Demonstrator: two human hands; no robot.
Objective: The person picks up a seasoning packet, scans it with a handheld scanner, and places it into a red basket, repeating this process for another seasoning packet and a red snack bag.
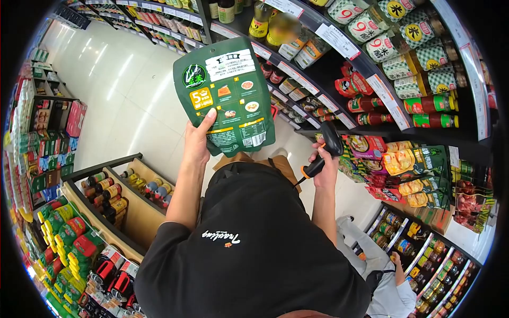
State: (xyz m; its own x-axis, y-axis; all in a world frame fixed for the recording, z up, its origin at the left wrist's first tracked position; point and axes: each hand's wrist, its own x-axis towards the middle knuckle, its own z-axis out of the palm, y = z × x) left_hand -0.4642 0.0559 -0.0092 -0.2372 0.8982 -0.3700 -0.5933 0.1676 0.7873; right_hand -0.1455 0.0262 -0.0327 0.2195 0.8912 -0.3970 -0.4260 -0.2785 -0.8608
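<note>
- Around you run the largest things: a curved shelf (366, 62) of bottles and jars ahead and to the right, pale floor (122, 79) beyond the pouch, and a wooden display stand (135, 209) low on the left.
- Another person (392, 297) in light clothing is behind you to the right, apart from your hands.
- The green pouch (228, 103) is up in front of you, roughly upright with a slight tilt, its printed panel facing you.
- Your left hand (196, 140) grips its lower left edge, thumb over the print; the other fingers are hidden behind it.
- Your right hand (326, 167) is closed around the handle of a black-and-orange scanner (331, 140), held beside the pouch without touching it. You can't tell here whether the trigger is pressed.
- Hanging packets (419, 164) are to the right of the scanner.
- Smallest is the barcode (259, 139), near the pouch's lower right corner, uncovered by your thumb.
- The step in hand looks like presenting the panel; any reading of that code would call for a steady pouch and the scanner's window turned squarely towards it.
</note>
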